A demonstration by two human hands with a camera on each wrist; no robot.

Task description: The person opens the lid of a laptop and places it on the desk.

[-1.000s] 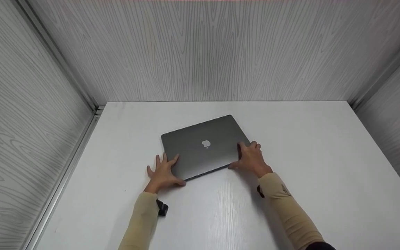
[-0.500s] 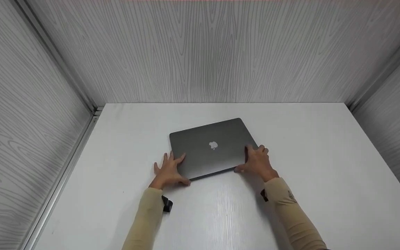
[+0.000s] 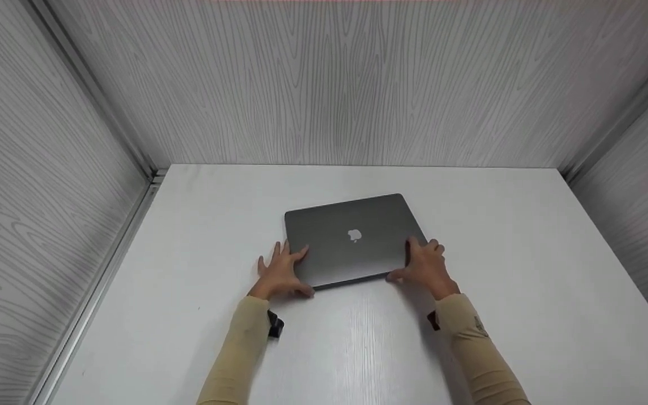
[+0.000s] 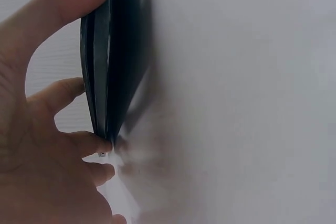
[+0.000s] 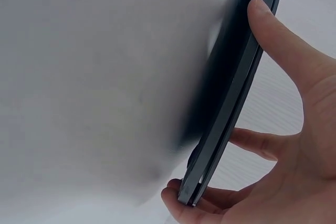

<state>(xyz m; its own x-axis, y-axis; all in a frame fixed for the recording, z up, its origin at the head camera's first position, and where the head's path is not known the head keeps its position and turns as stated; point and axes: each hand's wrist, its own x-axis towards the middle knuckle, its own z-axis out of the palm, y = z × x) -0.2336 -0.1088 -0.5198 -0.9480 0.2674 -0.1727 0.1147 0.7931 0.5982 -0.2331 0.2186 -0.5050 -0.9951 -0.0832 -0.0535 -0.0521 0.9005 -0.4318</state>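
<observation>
A closed dark grey laptop (image 3: 352, 242) with a pale apple logo lies on the white table, slightly turned, its right end farther back. At its front left corner my left hand (image 3: 282, 274) holds it with the thumb along the front edge and the index finger on the lid; the other fingers are spread at the side. My right hand (image 3: 426, 266) grips the front right corner. In the right wrist view its thumb (image 5: 283, 40) presses the front edge and fingertips (image 5: 176, 203) curl round the laptop's corner. The left wrist view shows the thin front edge (image 4: 102, 51) of the laptop side-on.
The white tabletop (image 3: 526, 270) spreads around the laptop. Grey wood-grain panels stand at the back (image 3: 324, 84), left (image 3: 37, 197) and right (image 3: 644, 214). Small black wrist cameras (image 3: 275, 324) sit at the beige cuffs.
The laptop has shifted right and slightly towards me, and turned a little clockwise so its front edge lies less slanted. Both hands have moved with it, keeping their hold.
</observation>
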